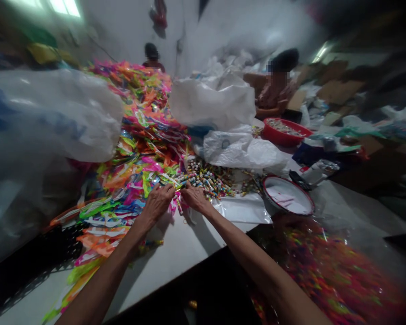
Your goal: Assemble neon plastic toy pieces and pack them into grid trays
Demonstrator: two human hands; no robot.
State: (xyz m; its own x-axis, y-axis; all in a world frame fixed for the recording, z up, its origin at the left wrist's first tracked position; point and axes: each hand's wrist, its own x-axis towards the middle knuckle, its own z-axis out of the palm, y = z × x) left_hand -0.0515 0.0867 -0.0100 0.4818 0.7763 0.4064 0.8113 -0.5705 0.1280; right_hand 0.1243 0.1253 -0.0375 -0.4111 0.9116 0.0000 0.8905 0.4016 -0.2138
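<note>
My left hand (pixel 158 201) and my right hand (pixel 193 197) meet at the near edge of a heap of small colourful tube-like pieces (pixel 212 179) on a white table (pixel 176 253). Both hands are closed in a pinch around something small and bright between them; I cannot make out what it is. A big pile of neon plastic strips (pixel 140 135) in pink, orange, green and yellow runs from the left hand towards the back of the table.
Large clear plastic bags (pixel 50 117) bulge at left, white bags (pixel 216 101) behind the heap. A red-rimmed white bowl (pixel 287 195) sits right of my hands, a red bowl (pixel 284 131) farther back. A black crate (pixel 34 262) lies at left. Two people sit beyond.
</note>
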